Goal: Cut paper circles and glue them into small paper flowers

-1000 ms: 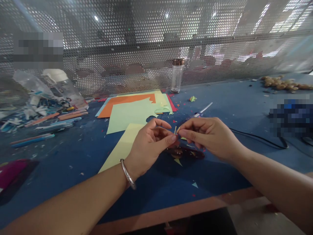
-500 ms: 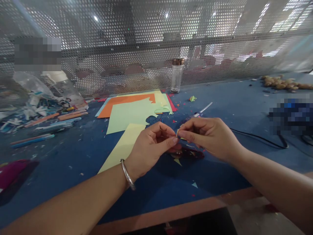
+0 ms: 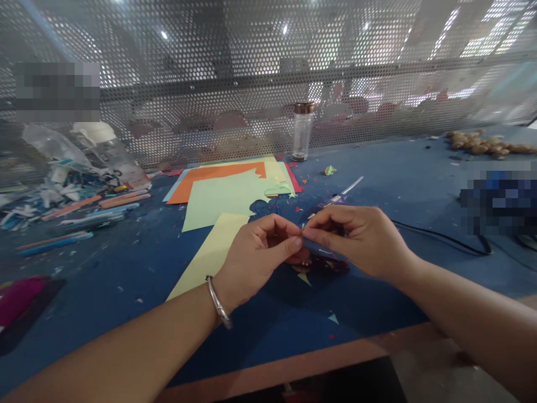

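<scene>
My left hand [image 3: 258, 254] and my right hand [image 3: 356, 238] meet fingertip to fingertip above the blue table [image 3: 126, 274]. Both are closed in a pinch on a tiny scrap of paper that is almost hidden between the fingers. A silver bangle [image 3: 218, 302] sits on my left wrist. Directly under the hands lies a dark object [image 3: 325, 264] with small paper cuttings on it. A pale yellow sheet [image 3: 207, 254] lies just left of my left hand.
Green and orange paper sheets [image 3: 226, 187] lie behind the hands. A clear bottle [image 3: 302, 131] stands by the perforated metal screen [image 3: 268, 73]. Pens and clutter [image 3: 71, 196] fill the left side. A black cable [image 3: 440, 238] runs right; a clear pen-like tool [image 3: 344, 191] lies behind my right hand.
The fingertips have drawn closer together, and the small pale scrap that stood out between them is now nearly covered. Both hands sit slightly lower.
</scene>
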Tool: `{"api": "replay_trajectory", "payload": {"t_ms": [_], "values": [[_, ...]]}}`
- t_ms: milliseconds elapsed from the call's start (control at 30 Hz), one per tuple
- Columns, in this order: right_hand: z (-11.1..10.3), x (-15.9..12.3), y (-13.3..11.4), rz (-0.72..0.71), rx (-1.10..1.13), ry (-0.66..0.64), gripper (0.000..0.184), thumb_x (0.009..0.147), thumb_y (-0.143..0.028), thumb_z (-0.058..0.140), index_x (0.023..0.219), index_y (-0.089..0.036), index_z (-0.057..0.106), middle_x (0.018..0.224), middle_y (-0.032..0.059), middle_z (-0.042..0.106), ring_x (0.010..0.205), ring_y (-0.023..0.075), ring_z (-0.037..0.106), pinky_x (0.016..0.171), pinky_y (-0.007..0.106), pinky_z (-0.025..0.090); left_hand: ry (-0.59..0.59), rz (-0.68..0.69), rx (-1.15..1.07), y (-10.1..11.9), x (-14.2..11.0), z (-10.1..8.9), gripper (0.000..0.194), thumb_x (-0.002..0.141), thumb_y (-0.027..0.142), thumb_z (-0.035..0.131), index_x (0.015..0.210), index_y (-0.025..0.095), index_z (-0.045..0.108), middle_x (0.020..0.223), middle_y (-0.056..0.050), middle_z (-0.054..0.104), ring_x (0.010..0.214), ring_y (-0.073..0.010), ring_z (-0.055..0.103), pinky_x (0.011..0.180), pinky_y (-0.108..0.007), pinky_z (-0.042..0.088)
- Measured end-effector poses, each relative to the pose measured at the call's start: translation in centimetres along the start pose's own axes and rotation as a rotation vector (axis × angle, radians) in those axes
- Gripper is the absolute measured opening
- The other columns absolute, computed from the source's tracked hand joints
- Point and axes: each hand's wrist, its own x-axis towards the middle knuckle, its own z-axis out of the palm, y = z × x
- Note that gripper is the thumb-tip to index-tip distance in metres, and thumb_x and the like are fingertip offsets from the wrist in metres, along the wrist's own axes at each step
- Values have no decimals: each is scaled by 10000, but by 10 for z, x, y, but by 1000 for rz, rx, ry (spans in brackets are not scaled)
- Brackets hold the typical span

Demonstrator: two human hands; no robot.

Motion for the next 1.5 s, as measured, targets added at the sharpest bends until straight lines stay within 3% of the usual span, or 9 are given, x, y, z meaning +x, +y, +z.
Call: {"api": "replay_trajectory", "payload": {"t_ms": [567, 833, 1500], "values": [[1, 5, -1, 78, 157, -82, 167, 819, -342, 795, 809, -183, 745, 649, -25, 675, 540, 79, 544, 484, 194, 400, -24, 147, 181, -4, 0, -2, 231, 839, 219, 749, 984, 205, 570, 819, 27, 635, 716, -105, 660, 717, -254, 603], [-2, 8, -6, 145, 144, -92, 310, 814, -464, 778, 816, -155, 748, 565, -44, 559, 453, 58, 412, 401, 199, 319, -13, 132, 178, -1, -2, -2, 230, 839, 233, 752, 980, 208, 571, 821, 21, 631, 714, -106, 641, 713, -250, 588], [-2, 9, -1, 239, 219, -108, 322, 792, -474, 791, 808, -156, 741, 543, -47, 554, 427, 52, 425, 401, 187, 320, -73, 77, 96, -3, -1, -3, 252, 832, 248, 769, 976, 207, 567, 781, 36, 656, 714, -120, 700, 730, -270, 595]]}}
